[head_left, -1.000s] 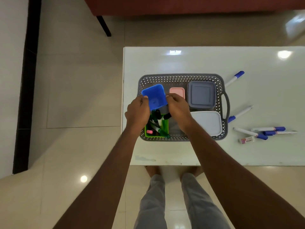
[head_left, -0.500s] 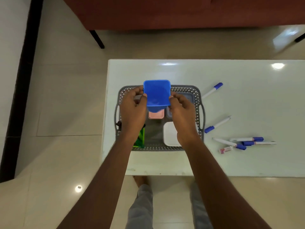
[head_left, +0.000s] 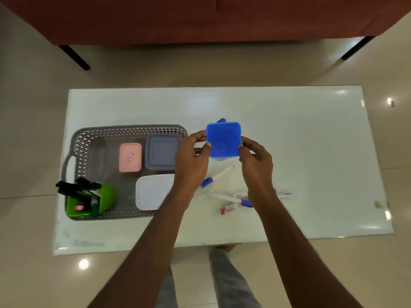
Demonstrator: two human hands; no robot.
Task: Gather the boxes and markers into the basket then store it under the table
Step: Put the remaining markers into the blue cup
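Observation:
My left hand point(head_left: 191, 156) and my right hand point(head_left: 255, 158) hold an empty blue box point(head_left: 223, 140) between them by its rim, above the table to the right of the grey basket point(head_left: 80, 143). The basket holds a pink box point(head_left: 130, 157), a grey lidded box point(head_left: 162, 152), a white lidded box point(head_left: 153, 192) and a green box point(head_left: 106, 197) full of dark markers. Several blue-capped markers point(head_left: 216, 176) lie loose on the table under and in front of my hands, partly hidden by my right wrist. One marker tip point(head_left: 221, 120) peeks out behind the blue box.
The white table point(head_left: 311, 152) stands on a tiled floor, with a red sofa point(head_left: 200, 18) on black legs beyond it. A small pink-labelled item point(head_left: 228, 208) lies by the markers. My legs show below the table's near edge.
Both hands have lifted the blue box out of the basket and carried it to the right, over the loose markers. The view has swung right, so the basket now sits at the left.

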